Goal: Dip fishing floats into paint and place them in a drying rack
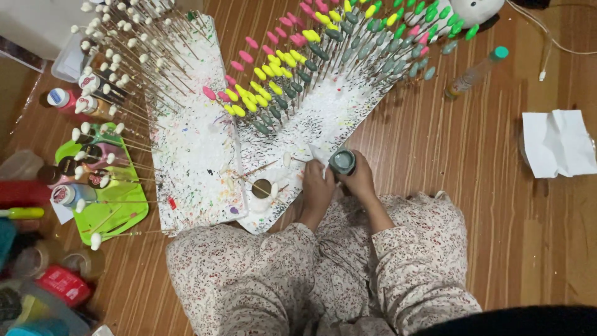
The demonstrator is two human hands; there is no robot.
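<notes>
Hands meet over the front edge of the speckled white foam board [323, 118] on the wooden floor [460, 186]. My right hand [357, 180] is wrapped around a small round paint pot [342, 162] with grey-green paint inside, mouth facing up. My left hand [317, 186] is closed on a white-tipped stick [316, 153], the tip sitting just beside the pot's rim (touching the paint or not, I can't tell from this angle). Both hands sit just above my knees in floral trousers [249, 280].

On the board behind the pot, rows of painted tips on sticks stand tilted: pink [249, 43], yellow [267, 68], grey-green [348, 43] and bright green [435, 12]. A second splattered white board [193, 143] lies to the left, touching the first, with unpainted white-tipped sticks [124, 43] stuck in its far end. A small open jar [261, 188] with a dark inside rests near the boards' near edge, close to my left hand, a few loose sticks beside it.

Further left, a lime-green tray [124, 205] carries several paint bottles [65, 194] and more white-tipped sticks. A clear bottle with a green cap [476, 73] lies on the floor to the right of the board, and a crumpled white paper [556, 143] lies well apart at the far right.
</notes>
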